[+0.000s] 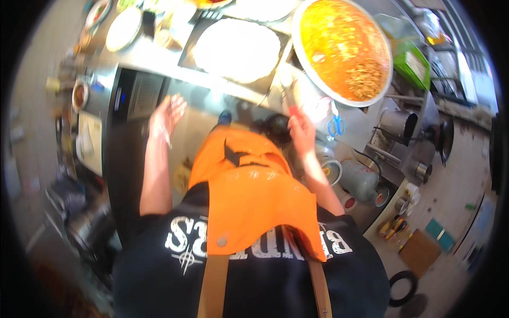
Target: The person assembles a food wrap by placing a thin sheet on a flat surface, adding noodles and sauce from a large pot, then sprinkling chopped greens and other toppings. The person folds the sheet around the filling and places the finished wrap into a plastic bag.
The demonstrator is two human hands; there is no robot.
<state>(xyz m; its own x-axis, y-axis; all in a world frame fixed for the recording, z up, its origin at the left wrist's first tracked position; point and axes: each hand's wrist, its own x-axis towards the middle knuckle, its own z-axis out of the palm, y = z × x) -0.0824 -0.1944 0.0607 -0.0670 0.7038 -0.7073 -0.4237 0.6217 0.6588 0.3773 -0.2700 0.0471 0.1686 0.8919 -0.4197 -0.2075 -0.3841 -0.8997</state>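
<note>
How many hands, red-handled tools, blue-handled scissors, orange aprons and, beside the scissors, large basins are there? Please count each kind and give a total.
Hands: 2 (left hand, right hand)
Red-handled tool: 1
Blue-handled scissors: 1
Orange apron: 1
Large basin: 1
Total: 6

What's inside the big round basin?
The basin holds chunky orange-red food, with a heap of brown bits toward its lower right. Anything beneath the surface is covered.

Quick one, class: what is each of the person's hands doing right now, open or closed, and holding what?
Left hand: open, nothing visible in it.
Right hand: closed on a red-handled utensil.
</note>
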